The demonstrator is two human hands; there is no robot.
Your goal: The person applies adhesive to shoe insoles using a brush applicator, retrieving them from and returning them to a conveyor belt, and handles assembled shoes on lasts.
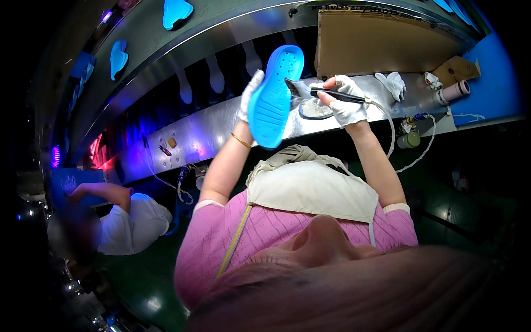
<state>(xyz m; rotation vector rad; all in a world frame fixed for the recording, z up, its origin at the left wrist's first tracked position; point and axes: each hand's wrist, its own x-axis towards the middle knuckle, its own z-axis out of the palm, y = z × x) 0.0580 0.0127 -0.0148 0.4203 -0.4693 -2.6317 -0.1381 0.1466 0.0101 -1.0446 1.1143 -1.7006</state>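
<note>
A dim workroom is crossed by a metal counter [207, 131], beyond which a conveyor [145, 41] is lined with blue pieces [118, 59]. At far left, a person in a white top [135, 224] is seated or bent beside the counter. Toward the middle, the left hand [250, 98], in a white glove, is raised with the forearm angled away from the body; a blue sole [269, 105] is gripped by its left edge, upright and tilted slightly right, the fingers behind it hidden. Just to the right, a black-handled brush [337, 95] is pinched between thumb and fingers of the right hand [344, 99], the wrist bent inward and the bristles laid over the sole's right edge. A pale pad [316, 108] is seen below the brush. Farther right, a white cloth [391, 86] and a pink roll [456, 91] are placed.
</note>
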